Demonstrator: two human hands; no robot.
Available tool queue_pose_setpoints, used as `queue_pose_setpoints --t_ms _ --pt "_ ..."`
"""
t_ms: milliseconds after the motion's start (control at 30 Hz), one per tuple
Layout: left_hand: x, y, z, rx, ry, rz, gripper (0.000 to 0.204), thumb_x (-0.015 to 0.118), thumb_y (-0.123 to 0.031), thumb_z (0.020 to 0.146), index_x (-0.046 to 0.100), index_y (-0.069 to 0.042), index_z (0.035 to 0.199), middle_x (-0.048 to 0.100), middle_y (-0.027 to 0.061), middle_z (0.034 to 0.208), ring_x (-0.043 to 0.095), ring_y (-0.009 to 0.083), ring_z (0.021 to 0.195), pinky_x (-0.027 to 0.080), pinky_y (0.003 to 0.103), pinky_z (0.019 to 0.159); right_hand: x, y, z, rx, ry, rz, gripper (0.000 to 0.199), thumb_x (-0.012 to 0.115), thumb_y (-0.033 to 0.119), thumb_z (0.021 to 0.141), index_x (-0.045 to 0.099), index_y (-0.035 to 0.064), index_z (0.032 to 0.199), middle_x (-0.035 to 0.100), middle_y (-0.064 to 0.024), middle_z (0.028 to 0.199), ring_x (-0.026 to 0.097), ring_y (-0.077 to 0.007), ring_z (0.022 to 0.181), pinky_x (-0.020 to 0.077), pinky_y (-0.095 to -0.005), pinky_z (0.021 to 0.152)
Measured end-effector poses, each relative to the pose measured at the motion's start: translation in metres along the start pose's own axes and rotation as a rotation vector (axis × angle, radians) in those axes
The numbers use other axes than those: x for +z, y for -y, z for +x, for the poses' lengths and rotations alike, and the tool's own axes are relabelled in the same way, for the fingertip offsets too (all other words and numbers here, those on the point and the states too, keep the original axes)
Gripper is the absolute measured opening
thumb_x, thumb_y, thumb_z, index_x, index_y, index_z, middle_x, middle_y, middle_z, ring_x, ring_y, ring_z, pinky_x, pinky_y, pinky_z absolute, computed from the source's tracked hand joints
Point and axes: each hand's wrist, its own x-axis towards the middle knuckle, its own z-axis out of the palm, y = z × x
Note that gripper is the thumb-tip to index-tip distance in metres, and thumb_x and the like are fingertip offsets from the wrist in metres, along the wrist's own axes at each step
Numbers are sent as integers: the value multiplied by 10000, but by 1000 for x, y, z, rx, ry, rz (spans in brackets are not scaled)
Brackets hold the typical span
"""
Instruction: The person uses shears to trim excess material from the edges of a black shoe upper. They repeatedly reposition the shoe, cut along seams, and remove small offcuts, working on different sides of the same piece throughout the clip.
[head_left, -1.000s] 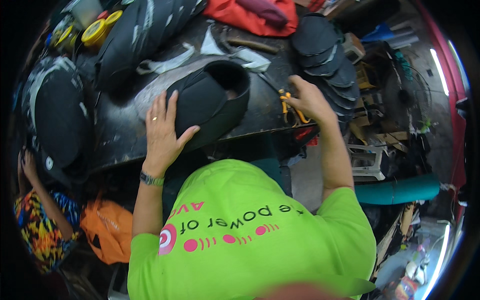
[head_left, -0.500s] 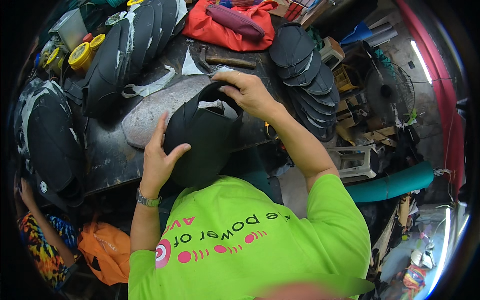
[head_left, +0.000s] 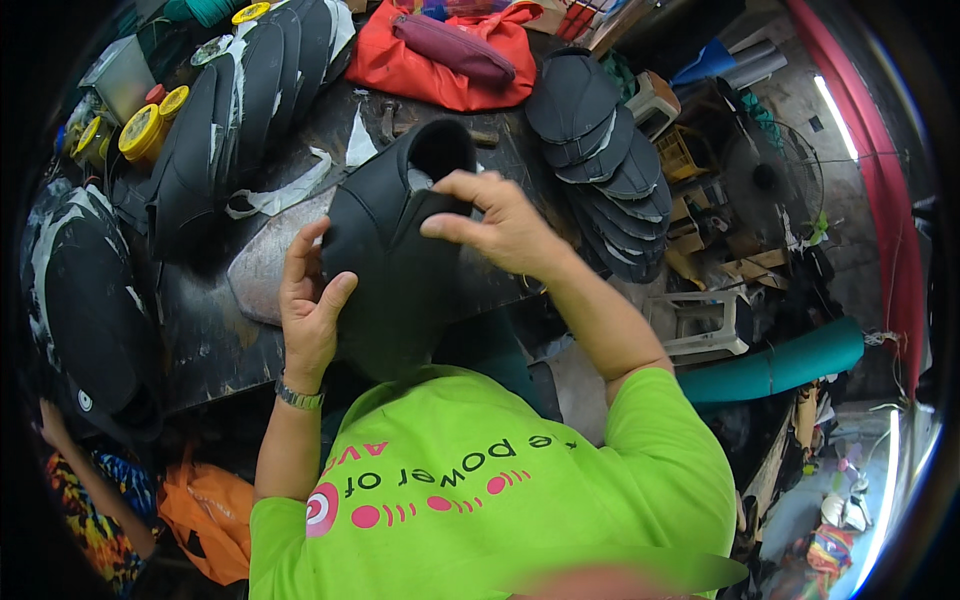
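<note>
At worktop's near edge, L hand, fingers spread, cups black shell's L side; R hand, now off rim & over V-notch, has thumb & fingers apart, forearm angled in from R. Shell's turned since, bringing notch w/in reach. Beyond: red bag.

Dark table, white stool, tube lights, grey surface, possibly wall

A maroon pouch is laid on a red bag on the dark table, with yellow tubs grouped farther left. A fan, a white stool and a teal roll are seen to the right, an orange bag at lower left.
</note>
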Motion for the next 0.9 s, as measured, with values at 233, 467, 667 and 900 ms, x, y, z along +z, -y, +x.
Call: queue_pose_setpoints --t_ms 233,467,667,900 --pt "-8 6 1 234 251 1097 338 741 -149 805 673 -97 1132 627 81 1116 590 279 1035 445 393 919 -184 -60 99 -45 -496 -550 255 723 240 835 723 24 970 731 -151 908 716 -231 841 549 -347 763" --pt "2 7 1 210 234 1166 254 768 -166 765 718 -96 1004 645 52 1054 595 273 1011 454 389 885 -261 -221 181 466 -329 -1137 474 605 612 874 675 312 1234 714 -47 1177 640 -290 1152 404 -569 951" --pt "2 6 3 189 233 1161 265 776 -151 743 720 -98 996 647 46 1044 600 271 993 460 385 868 -244 -317 172 528 -212 -938 474 601 538 897 648 237 1261 677 -80 1240 617 -310 1185 396 -571 997" --pt "4 6 4 207 235 1190 256 775 -156 746 724 -108 992 650 43 1036 607 268 978 462 384 861 -278 -330 159 282 28 -635 440 607 439 949 627 172 1298 686 -142 1196 644 -342 1115 477 -456 960"
